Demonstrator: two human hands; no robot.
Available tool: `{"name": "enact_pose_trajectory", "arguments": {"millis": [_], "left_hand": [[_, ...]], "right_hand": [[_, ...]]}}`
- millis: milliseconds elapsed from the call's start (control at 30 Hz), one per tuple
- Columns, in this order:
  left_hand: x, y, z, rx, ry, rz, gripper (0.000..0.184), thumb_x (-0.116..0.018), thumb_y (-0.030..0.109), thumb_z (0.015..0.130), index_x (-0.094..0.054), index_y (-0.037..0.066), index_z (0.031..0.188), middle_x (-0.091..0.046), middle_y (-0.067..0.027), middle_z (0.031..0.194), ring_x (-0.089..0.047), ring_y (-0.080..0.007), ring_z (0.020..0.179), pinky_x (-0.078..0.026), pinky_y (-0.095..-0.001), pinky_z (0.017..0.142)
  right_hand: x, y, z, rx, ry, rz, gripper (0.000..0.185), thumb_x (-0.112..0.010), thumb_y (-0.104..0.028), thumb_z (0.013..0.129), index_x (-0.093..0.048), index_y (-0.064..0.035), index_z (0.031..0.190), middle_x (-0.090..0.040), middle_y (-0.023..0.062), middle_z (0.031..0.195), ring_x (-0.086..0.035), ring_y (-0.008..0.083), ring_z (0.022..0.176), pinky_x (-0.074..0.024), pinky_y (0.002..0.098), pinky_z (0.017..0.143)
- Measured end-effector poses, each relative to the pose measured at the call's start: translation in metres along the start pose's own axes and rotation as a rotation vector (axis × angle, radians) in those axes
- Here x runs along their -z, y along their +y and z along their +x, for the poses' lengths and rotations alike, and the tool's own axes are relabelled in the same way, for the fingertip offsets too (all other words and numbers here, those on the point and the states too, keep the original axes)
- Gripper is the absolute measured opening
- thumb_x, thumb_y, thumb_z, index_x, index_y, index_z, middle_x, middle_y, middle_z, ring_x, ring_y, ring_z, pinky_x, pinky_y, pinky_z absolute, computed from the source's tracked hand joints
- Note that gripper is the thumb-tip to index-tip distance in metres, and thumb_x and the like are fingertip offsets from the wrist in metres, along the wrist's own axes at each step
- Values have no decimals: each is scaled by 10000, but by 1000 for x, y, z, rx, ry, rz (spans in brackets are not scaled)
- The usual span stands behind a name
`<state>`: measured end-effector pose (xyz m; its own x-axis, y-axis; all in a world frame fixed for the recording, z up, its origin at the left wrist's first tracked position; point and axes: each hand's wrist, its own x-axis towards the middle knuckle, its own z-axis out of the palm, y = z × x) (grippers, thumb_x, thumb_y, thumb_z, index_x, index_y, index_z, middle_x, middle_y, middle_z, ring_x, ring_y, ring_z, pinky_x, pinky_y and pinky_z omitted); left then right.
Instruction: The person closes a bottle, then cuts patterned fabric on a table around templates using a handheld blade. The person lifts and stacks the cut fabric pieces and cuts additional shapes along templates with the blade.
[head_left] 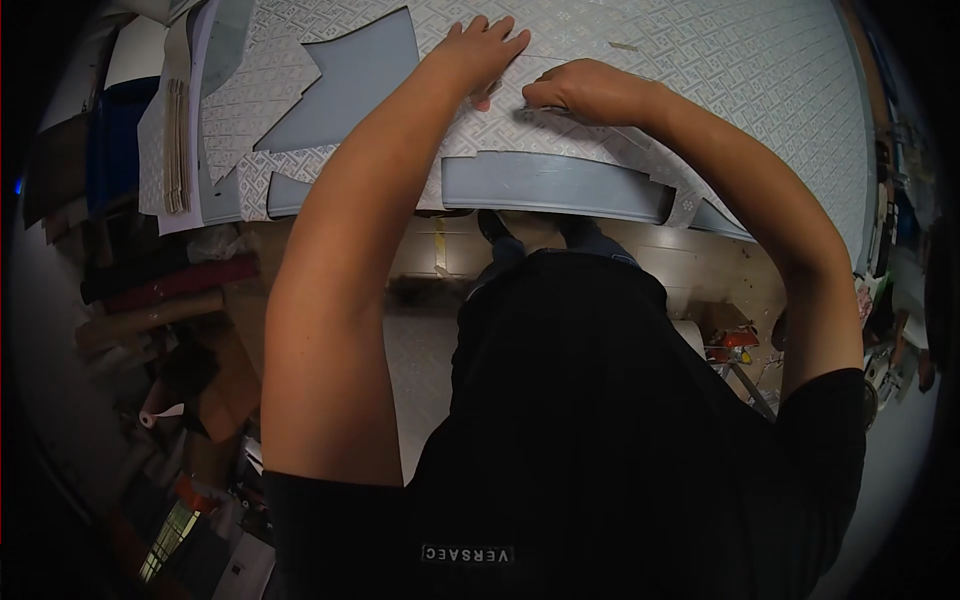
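A pale patterned fabric sheet (740, 90) covers most of the worktable (555, 185), whose blue-grey top shows through angular cut-out gaps. My left hand (480, 55) lies on the fabric with its fingers spread and holds nothing that I can see. Just to its right, my right hand (595, 92) is closed in a fist, low over the sheet. A small grey piece sticks out beneath its fingers, too hidden to name. A short beige strip (624, 46) lies on the fabric beyond the right hand.
Folded layered sheets (177, 140) hang at the table's left side, near a blue item (118, 140). Rolls of material (180, 285) lie below at left. Red and orange packets (735, 340) sit on the floor at right. My feet are close to the table's front edge.
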<state>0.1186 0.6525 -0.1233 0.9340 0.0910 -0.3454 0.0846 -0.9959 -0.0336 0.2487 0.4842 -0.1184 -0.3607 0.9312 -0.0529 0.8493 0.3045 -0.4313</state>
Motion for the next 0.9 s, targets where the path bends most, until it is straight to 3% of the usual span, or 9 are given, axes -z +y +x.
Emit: {"name": "enact_pose_trajectory", "arguments": {"millis": [133,367,767,900], "left_hand": [[-5,-4,3,8,-3,27,1264,-985,190,505,-333,227,1587,-336,-94,1628,-417,-367,1405,-426,-473,1130],[10,-3,11,-15,-23,-27,1242,-988,218,497,-355,204,1566,-366,-109,1590,-432,-372,1383,-442,-478,1107],[15,-1,9,-57,-38,0,1210,-992,267,485,-391,166,1529,-419,-134,1526,-457,-380,1345,-469,-488,1068],[16,-5,9,-85,-49,28,1200,-993,283,480,-403,153,1517,-436,-142,1505,-465,-383,1333,-478,-491,1055]], "right_hand": [[-7,-17,27,106,136,59,108,-627,-50,873,-564,-88,952,-674,130,845,-667,376,794,-526,461,677],[-11,-38,52,7,32,-39,151,-631,-64,880,-624,-107,1024,-699,126,900,-692,362,830,-554,445,710],[-25,-47,53,-15,152,103,142,-656,-91,887,-608,-105,1019,-697,158,914,-681,399,830,-539,475,724],[-39,-47,41,-121,213,155,189,-662,-107,891,-591,-117,1066,-690,186,887,-677,408,822,-533,486,712]]}}
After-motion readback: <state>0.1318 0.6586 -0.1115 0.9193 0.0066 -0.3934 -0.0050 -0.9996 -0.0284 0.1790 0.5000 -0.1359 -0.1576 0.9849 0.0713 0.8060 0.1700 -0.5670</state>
